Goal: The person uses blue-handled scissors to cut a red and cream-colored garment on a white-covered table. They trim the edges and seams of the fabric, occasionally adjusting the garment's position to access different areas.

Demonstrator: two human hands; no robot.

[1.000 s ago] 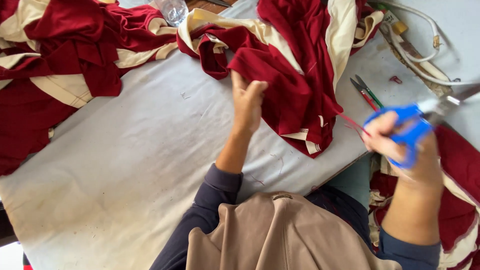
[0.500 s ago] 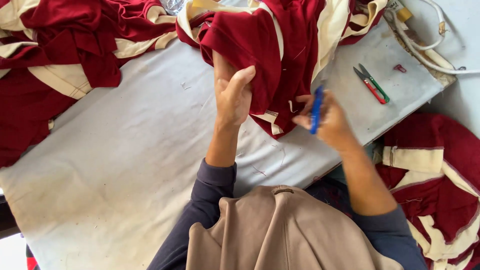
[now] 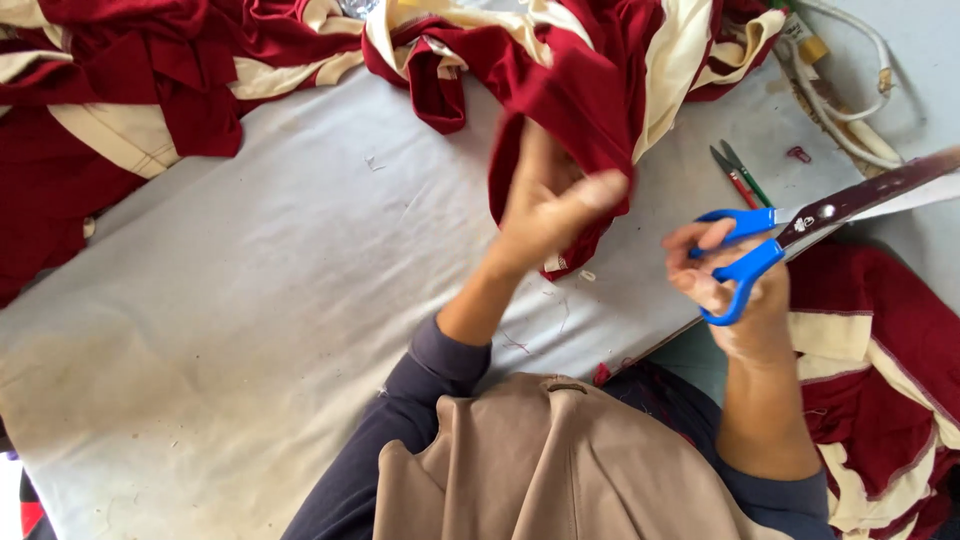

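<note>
- The right hand (image 3: 735, 285) is now swinging the blue-handled scissors (image 3: 800, 225) out to the right, away from the red-and-cream garment (image 3: 590, 90) where they sat half a second ago; the cut there looks finished.
- Its fingers are threaded through the handle loops; the blades are lying closed.
- The left hand (image 3: 550, 205) (blurred by motion) is gripping the garment's lower edge, pinched in a closed fist, over the pale table (image 3: 250, 300).
- Counting: one pair of scissors, one small thread snip (image 3: 738, 175), three heaps of red cloth at least.
</note>
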